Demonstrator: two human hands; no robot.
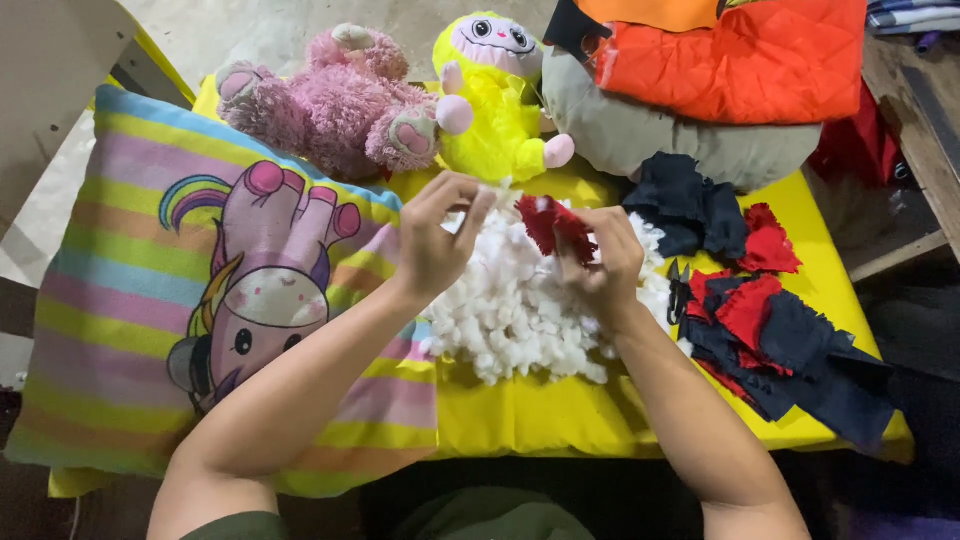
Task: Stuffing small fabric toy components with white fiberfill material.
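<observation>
Stuffing underway: we pinch fluff in left hand (437,232), right hand (598,258) grips half-filled red piece (553,224); big fluff pile (510,310) left.

The right hand (603,262) hides part of the red fabric piece (553,224), so its shape cannot be told. The orange quilted cloth (760,55) runs off the far edge. Small dark scissors (678,288) lie half buried among fabric scraps (780,345).

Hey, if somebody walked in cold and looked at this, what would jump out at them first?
Probably the two hands in the middle: the left hand pinches white stuffing from a fluffy heap on the yellow table cover, while the right hand holds a red fabric piece. Next, the striped unicorn pillow at left, and the pink plush toy and yellow plush toy behind.
</observation>
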